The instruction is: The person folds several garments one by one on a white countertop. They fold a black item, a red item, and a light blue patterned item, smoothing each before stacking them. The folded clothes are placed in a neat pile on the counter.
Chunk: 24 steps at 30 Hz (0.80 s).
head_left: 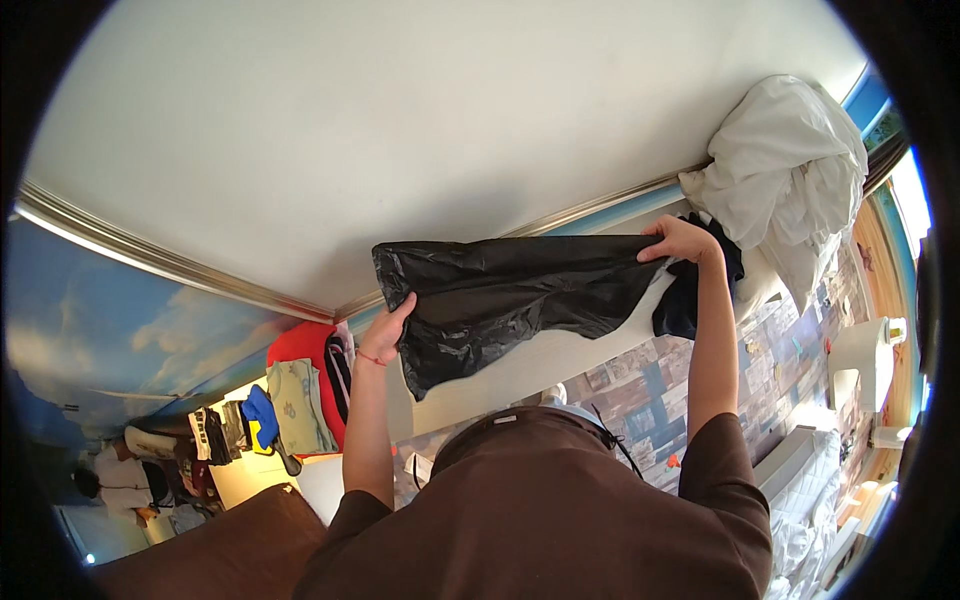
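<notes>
A black, shiny, creased piece of thin material point(520, 290) stretches between my two hands; whether it is a plastic bag or a garment I cannot tell. My left hand point(383, 330) grips its left end, thumb on the front and the other fingers mostly hidden behind. At the upper right corner, my right hand point(683, 243) pinches the edge between thumb and fingers. The top edge is pulled nearly straight, while the lower edge hangs in a wave. Dark cloth point(680, 300) lies just beneath my right hand and forearm.
A pale ledge point(500, 370) runs below the black piece, along the white wall point(420, 120). White bedding-like fabric point(785, 160) is heaped at the right. Folded and hanging clothes point(300, 400) are at the left, where another person point(125, 475) is visible. The floor point(640, 410) is patterned like planks.
</notes>
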Motion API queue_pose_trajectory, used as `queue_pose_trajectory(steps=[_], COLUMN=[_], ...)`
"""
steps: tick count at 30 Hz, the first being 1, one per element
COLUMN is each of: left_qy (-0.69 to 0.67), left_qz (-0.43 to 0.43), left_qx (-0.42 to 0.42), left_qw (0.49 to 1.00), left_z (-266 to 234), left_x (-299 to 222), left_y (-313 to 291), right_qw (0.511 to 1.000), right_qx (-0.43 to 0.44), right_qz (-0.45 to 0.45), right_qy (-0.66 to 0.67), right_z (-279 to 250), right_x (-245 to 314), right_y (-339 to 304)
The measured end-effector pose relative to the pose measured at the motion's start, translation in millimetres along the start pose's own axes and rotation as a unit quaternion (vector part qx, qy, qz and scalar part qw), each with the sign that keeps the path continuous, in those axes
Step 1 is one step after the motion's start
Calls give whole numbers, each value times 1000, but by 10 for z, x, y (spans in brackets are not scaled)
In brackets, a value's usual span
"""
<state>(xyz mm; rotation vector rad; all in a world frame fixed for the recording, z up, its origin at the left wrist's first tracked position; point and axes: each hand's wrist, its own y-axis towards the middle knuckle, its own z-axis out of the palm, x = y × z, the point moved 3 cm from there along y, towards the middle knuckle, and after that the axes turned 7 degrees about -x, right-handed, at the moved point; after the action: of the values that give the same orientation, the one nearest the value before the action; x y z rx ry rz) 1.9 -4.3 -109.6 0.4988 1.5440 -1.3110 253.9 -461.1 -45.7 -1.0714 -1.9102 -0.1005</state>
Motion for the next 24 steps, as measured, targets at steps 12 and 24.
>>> queue_pose_trajectory(steps=[12,24], left_qy=[17,-159], left_qz=[-197,-256], left_qx=[-53,-263], left_qw=[979,916], left_z=[-660,-544], left_x=[1706,2299], left_y=[1004,856], right_qw=[933,772], right_qx=[-187,-633], right_qz=[169,53], right_qy=[256,23], right_z=[666,1752], right_x=[-1413,-1168], right_y=[1030,276])
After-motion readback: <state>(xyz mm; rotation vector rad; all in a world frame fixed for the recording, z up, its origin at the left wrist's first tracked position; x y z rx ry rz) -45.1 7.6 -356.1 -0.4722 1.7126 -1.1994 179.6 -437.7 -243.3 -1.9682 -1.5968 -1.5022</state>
